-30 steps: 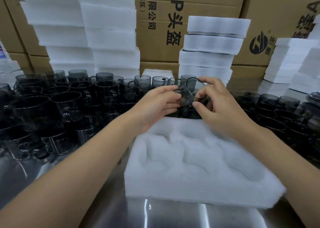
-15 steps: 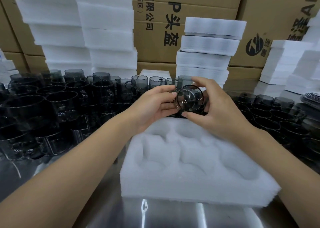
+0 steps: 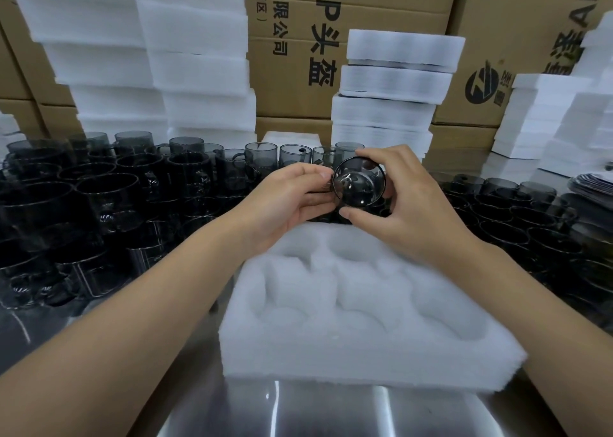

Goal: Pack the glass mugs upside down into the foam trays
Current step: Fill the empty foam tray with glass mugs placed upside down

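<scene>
A smoky glass mug (image 3: 359,182) is held in the air above the far edge of a white foam tray (image 3: 331,360), tipped on its side with its round opening facing me. My right hand (image 3: 408,204) grips it, thumb below and fingers over the top. My left hand (image 3: 292,197) holds its left side with curled fingertips. The tray has several round pockets, all without mugs.
Many dark glass mugs (image 3: 99,197) crowd the table to the left, behind, and to the right (image 3: 530,211). Stacks of white foam trays (image 3: 391,94) and cardboard boxes (image 3: 298,55) rise behind. The steel tabletop (image 3: 298,413) shows in front of the tray.
The mug has been turned from a side-on view so its opening faces me, and both hands lifted it slightly while keeping hold.
</scene>
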Demonstrator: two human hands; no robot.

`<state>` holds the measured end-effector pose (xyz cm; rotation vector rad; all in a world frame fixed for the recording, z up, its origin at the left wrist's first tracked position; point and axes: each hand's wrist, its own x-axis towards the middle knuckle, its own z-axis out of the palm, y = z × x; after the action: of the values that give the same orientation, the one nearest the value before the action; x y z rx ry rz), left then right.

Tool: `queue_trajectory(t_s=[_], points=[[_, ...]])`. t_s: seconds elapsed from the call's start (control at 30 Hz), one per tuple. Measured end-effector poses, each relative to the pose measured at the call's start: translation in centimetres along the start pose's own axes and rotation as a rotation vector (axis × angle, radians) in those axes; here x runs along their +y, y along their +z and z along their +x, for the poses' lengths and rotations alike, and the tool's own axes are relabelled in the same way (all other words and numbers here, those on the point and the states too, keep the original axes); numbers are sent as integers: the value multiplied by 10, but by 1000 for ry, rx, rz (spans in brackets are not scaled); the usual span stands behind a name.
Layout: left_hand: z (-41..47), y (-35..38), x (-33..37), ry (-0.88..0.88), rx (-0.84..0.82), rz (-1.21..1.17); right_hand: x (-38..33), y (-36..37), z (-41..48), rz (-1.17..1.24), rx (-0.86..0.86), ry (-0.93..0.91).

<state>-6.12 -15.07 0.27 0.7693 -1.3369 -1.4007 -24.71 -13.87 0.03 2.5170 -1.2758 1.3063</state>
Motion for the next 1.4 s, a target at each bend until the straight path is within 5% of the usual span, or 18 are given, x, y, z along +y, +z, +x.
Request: queue_trajectory(t_s=[0.53, 0.83, 1.0, 1.1, 1.4], points=[[-5, 0, 9, -43, -26, 87, -7, -5, -2, 85, -69, -82], [-13, -30, 34, -43, -178, 187, -15, -9, 5, 508, -59, 101], [-17, -30, 35, -22, -169, 357, -24, -26, 33, 568, -346, 184], [-15, -33, 34, -34, -136, 392, -33, -26, 46, 367, -446, 155], [-26, -52, 51, -270, -327, 461, -34, 2, 25, 646, -333, 222]])
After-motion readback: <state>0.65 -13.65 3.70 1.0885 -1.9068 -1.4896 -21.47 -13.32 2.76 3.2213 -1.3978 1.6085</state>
